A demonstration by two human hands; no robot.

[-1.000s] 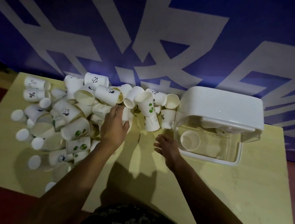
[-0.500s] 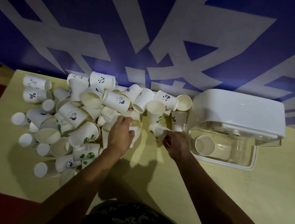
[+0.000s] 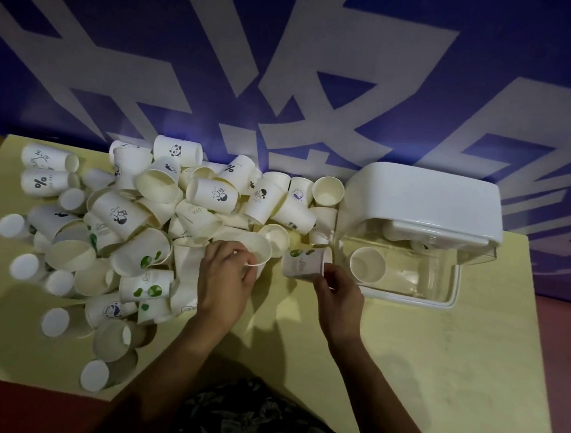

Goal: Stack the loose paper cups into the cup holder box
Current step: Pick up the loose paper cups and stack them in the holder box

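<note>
The loose paper cups (image 3: 133,225) lie in a heap on the left half of the desk (image 3: 436,365); they look very light and thin, easy to crush, so a soft pinch at the stiffer rolled rim seems the safest hold. The left hand (image 3: 228,280) pinches one upright cup (image 3: 257,248) at its near rim, its fingers (image 3: 239,259) curled over the edge; the right hand (image 3: 338,292) grips a printed cup (image 3: 302,263) lying on its side, thumb at the rim, just beside the cup holder box (image 3: 412,233), which stands at the right with one cup (image 3: 367,265) inside.
</note>
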